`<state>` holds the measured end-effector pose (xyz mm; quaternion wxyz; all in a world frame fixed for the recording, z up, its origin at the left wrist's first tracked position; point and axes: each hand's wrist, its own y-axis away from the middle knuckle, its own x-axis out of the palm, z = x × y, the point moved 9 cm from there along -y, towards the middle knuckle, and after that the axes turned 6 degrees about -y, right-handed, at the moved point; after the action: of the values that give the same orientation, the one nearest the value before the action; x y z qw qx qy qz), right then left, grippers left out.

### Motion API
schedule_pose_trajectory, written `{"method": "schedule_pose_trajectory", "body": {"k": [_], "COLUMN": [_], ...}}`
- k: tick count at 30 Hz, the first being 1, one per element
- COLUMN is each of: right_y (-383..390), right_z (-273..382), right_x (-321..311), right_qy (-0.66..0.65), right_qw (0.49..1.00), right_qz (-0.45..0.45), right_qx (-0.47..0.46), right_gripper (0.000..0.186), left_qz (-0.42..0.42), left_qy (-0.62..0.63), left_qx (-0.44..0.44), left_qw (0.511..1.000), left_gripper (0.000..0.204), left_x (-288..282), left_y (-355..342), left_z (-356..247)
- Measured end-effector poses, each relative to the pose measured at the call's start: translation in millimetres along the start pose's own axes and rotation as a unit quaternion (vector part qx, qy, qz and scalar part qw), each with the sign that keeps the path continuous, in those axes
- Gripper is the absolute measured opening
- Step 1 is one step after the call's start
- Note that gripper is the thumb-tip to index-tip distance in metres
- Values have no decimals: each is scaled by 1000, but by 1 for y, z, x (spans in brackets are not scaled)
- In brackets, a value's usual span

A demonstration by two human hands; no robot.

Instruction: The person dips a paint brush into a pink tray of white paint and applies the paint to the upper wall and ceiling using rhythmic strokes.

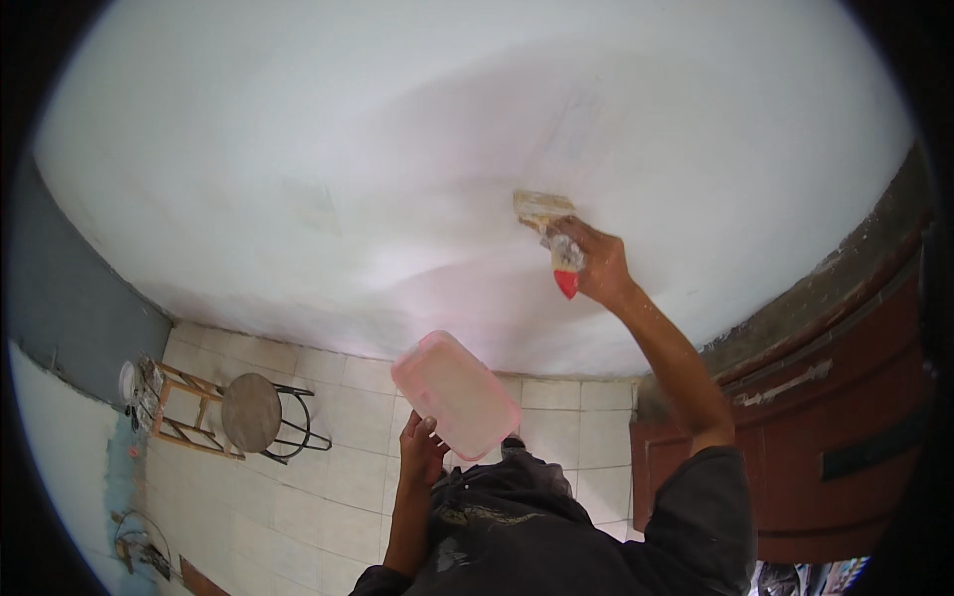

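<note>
My right hand [600, 260] is closed around the handle of a wide paintbrush [545, 207], whose handle end is red. The brush's pale bristles are at the white wall [427, 149], with a damp-looking streak above them. Held low in front of my body, a pink rectangular plastic tub [459, 392] has a whitish content inside. My left hand [421, 452] grips the tub's lower left side, thumb at the rim; its other fingers are partly hidden beneath.
A round-topped stool [251, 412] and a wooden frame stool [189, 409] stand on the tiled floor [333, 452] to the left. On the right is a reddish-brown door [785, 447] with a dark frame. A grey panel [79, 288] covers part of the left wall.
</note>
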<state>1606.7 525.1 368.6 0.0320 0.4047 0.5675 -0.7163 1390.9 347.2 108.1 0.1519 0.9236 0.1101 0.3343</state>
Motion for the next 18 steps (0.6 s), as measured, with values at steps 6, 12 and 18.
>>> {"method": "schedule_pose_trajectory", "body": {"k": [6, 12, 18], "right_y": [-79, -109, -33], "right_z": [-28, 7, -17], "right_x": [-79, -151, -33], "right_qy": [32, 103, 55], "right_qw": [994, 970, 997], "right_qz": [-59, -217, -57], "right_qx": [83, -47, 8], "right_gripper": [29, 33, 44], "left_qz": [-4, 8, 33], "left_qy": [-19, -7, -31], "left_qx": [-17, -26, -18], "left_qw": [1000, 1000, 999], "left_gripper": [57, 60, 64], "left_x": [-5, -4, -10], "left_y": [1, 2, 3], "left_z": [4, 11, 11]}}
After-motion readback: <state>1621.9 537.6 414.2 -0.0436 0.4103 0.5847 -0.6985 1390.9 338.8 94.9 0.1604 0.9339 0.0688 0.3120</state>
